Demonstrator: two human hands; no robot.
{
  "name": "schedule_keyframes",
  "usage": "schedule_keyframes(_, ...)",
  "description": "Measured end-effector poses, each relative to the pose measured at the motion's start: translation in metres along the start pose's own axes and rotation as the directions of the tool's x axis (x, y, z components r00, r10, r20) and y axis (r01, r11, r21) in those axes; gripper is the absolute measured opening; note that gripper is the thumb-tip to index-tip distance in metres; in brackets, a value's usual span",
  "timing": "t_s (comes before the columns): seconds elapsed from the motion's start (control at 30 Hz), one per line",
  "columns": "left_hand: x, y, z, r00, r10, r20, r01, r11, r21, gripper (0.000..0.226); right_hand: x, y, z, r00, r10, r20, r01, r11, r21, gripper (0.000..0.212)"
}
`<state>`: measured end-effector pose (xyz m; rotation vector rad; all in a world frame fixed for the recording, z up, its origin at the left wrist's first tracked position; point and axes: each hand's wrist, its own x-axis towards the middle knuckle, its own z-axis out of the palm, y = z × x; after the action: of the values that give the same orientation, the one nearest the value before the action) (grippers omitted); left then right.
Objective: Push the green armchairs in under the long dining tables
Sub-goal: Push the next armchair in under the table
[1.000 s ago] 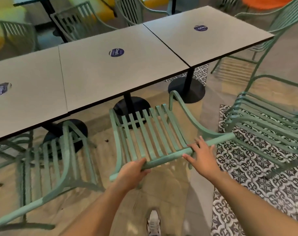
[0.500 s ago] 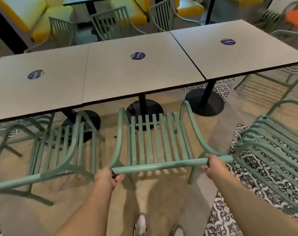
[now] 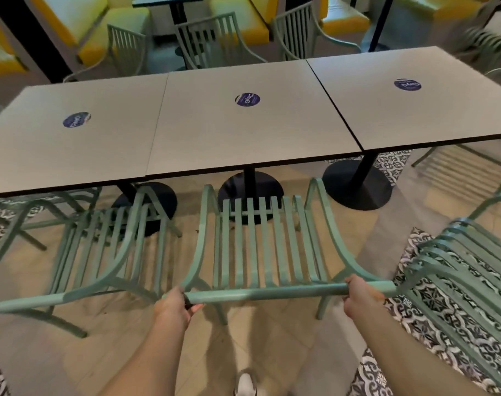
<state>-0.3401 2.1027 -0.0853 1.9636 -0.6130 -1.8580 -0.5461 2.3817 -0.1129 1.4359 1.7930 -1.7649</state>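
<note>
**Armchair at the middle counter, both hands on its top rail**

Armchair (image 3: 260,247) stands square to the middle counter (image 3: 243,132), seat slats pointing at the black pedestal base (image 3: 250,192). Front tips of the arms sit just beneath the counter's near edge; most of the seat is out on the tan floor (image 3: 106,352).

From my feed: left hand (image 3: 173,308) is at the left end of the top rail (image 3: 266,294), fingers wrapped shut around it. Right hand (image 3: 358,295) is at the right end, fingers curled over the rail and clamped on it. Both forearms run straight out toward the chair.

A second chair (image 3: 100,252) stands just beside it on the left, at the left counter (image 3: 72,155), about as far out. A third chair (image 3: 472,281) is on my right on the patterned tile (image 3: 432,332), apart from the counters. Each counter top carries a round blue sticker (image 3: 247,99). More green chairs line the far side, yellow benches (image 3: 100,24) behind them. A shoe (image 3: 245,384) shows at bottom edge.
</note>
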Motion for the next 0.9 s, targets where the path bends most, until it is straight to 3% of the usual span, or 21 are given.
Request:
schedule_keyframes(0.27,0.001,0.01,-0.01,0.998,0.037,-0.049,-0.036,0.999,0.02,0.037,0.011,0.007,0.018,0.99,-0.016,0.143,0.012,1.0,0.027,0.064)
schedule_keyframes(0.47,-0.004,0.005,-0.005,0.998,-0.028,0.048,0.031,0.997,-0.075,0.038,0.032,-0.011,0.009,0.962,0.115,0.249,-0.171,0.961,0.216,0.061)
schedule_keyframes(0.73,0.002,0.01,0.013,0.994,-0.085,0.073,0.089,0.995,-0.053,0.038,0.045,-0.036,0.019,0.957,0.148,0.251,-0.172,0.982,0.074,0.029)
schedule_keyframes(0.9,0.007,0.021,0.027,0.996,-0.066,0.062,0.069,0.997,-0.034,0.037,0.048,-0.049,0.035,0.948,0.169,0.271,-0.186,0.982,0.036,0.034)
